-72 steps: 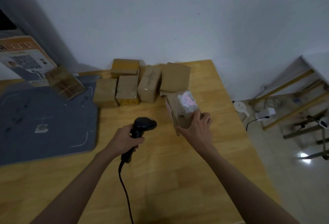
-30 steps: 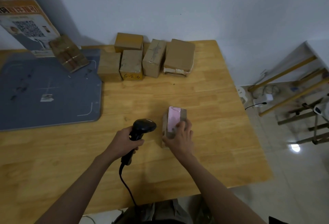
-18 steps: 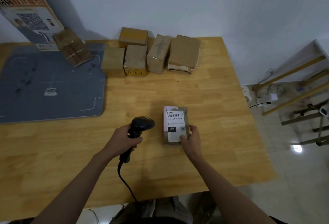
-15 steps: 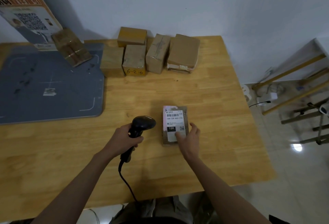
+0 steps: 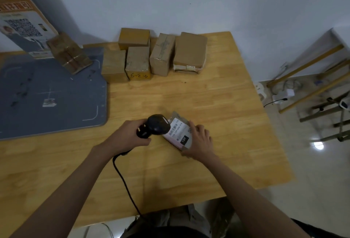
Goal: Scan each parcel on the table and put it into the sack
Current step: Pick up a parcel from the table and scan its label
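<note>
A small brown parcel (image 5: 179,133) with a white shipping label lies on the wooden table (image 5: 217,105), turned at an angle. My right hand (image 5: 198,142) grips its right side and near corner. My left hand (image 5: 128,136) holds a black corded barcode scanner (image 5: 157,127), whose head hangs over the parcel's left end, right above the label. Several more brown parcels (image 5: 155,56) stand in a group at the back of the table. No sack can be made out with certainty; bunched fabric (image 5: 170,220) shows below the table's near edge.
A grey mat (image 5: 47,95) covers the table's left part, with one taped parcel (image 5: 69,55) on its far corner. A printed sign (image 5: 20,23) leans on the wall behind it. Wooden and metal frames (image 5: 312,86) and cables stand on the tiled floor to the right.
My right hand brought the parcel from the back group down to the table's middle, laid it label up and turned it. My left hand swung the scanner head over the label.
</note>
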